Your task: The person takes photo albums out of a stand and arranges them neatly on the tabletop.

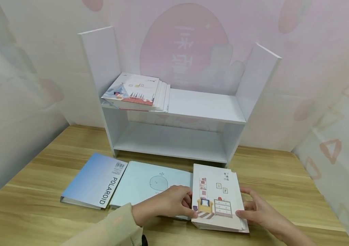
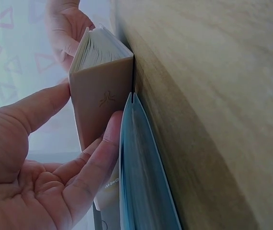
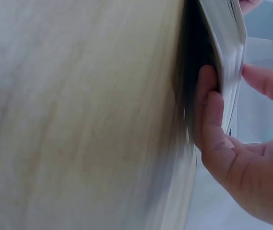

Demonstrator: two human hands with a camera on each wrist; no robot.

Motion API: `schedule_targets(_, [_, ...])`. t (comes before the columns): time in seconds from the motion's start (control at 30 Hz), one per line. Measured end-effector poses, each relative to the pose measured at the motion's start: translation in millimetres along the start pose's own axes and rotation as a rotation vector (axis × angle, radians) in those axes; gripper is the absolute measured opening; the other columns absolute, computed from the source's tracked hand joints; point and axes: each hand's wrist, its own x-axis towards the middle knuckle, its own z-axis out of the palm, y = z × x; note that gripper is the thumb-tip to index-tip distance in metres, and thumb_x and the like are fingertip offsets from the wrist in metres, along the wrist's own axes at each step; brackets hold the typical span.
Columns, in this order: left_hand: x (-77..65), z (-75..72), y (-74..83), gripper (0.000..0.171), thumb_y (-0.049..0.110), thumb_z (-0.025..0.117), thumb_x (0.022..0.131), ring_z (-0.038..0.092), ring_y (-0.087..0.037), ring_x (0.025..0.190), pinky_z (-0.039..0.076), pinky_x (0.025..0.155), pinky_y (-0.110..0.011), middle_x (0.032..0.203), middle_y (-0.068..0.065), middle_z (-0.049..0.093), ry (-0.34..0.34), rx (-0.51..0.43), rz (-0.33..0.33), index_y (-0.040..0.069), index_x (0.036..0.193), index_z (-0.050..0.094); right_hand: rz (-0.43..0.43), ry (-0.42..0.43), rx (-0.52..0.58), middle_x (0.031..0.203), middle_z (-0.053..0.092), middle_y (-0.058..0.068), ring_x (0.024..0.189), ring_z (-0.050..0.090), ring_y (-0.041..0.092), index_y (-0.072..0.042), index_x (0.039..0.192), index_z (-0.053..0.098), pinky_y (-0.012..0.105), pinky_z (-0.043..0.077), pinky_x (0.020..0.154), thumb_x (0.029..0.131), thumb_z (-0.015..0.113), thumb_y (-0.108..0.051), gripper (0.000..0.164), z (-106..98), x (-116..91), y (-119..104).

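A cream photo album [image 1: 214, 191] with a drawn room on its cover is between both hands, at the right end of a row of albums. My left hand [image 1: 174, 201] holds it by the spine, thumb at the cover's edge and fingers along the spine [image 2: 102, 100]. On the opposite side, my right hand [image 1: 262, 210] pinches the page edge, thumb on top and fingertips curled beneath, as the right wrist view shows. A pale blue album [image 1: 150, 181] lies just left, its edge close by my left fingers. Farther left lies a blue gradient album [image 1: 94, 181] marked POLAROID.
Behind the albums stands a white two-tier shelf [image 1: 205, 106] with tall side panels. A stack of illustrated albums [image 1: 136, 90] lies at the left of its upper tier. The wooden table [image 1: 273, 174] is enclosed by printed fabric walls [image 1: 331, 102].
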Motion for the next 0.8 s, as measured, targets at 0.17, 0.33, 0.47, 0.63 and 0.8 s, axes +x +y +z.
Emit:
schedule_targets(0.17, [0.9, 0.8, 0.4, 0.026, 0.018, 0.082, 0.083, 0.065, -0.007, 0.078, 0.052, 0.072, -0.022, 0.091, 0.0, 0.068, 0.0, 0.006, 0.004, 0.009, 0.099, 0.063, 0.002, 0.015, -0.018, 0.093, 0.063, 0.005, 0.084, 0.063, 0.013, 0.011, 0.151, 0.002, 0.027, 0.055, 0.073, 0.092, 0.068, -0.011, 0.091, -3, 1, 3])
schedule_targets(0.33, [1.6, 1.2, 0.6, 0.026, 0.018, 0.082, 0.082, 0.064, -0.006, 0.077, 0.052, 0.071, -0.022, 0.089, 0.001, 0.068, 0.0, 0.003, 0.008, 0.01, 0.098, 0.063, 0.0, 0.017, -0.036, 0.091, 0.06, 0.004, 0.077, 0.058, 0.009, 0.012, 0.152, 0.005, 0.022, 0.052, 0.068, 0.092, 0.068, -0.011, 0.09, -7, 1, 4])
schedule_targets(0.47, [2.0, 1.7, -0.6, 0.026, 0.018, 0.082, 0.082, 0.065, -0.007, 0.077, 0.052, 0.071, -0.022, 0.089, 0.001, 0.068, 0.0, 0.001, 0.009, 0.009, 0.098, 0.062, 0.008, 0.03, -0.043, 0.09, 0.059, 0.003, 0.074, 0.056, 0.009, 0.011, 0.152, 0.006, 0.022, 0.05, 0.066, 0.092, 0.067, -0.011, 0.089, -9, -1, 5])
schedule_targets(0.63, [2.4, 2.4, -0.7, 0.026, 0.019, 0.082, 0.082, 0.065, -0.006, 0.077, 0.052, 0.07, -0.022, 0.088, 0.001, 0.068, -0.002, 0.0, 0.009, 0.01, 0.097, 0.062, -0.003, 0.05, -0.05, 0.096, 0.063, 0.007, 0.084, 0.063, 0.014, 0.01, 0.151, 0.01, 0.026, 0.056, 0.075, 0.093, 0.066, -0.011, 0.083, -14, -4, 6])
schedule_targets(0.8, [2.9, 1.8, -0.1, 0.028, 0.018, 0.082, 0.082, 0.064, -0.006, 0.075, 0.052, 0.069, -0.021, 0.087, 0.001, 0.067, 0.001, 0.009, 0.015, 0.008, 0.1, 0.063, -0.029, 0.018, -0.002, 0.101, 0.064, 0.01, 0.09, 0.067, 0.018, 0.012, 0.15, 0.009, 0.03, 0.058, 0.081, 0.094, 0.063, -0.006, 0.08, -20, -5, 8])
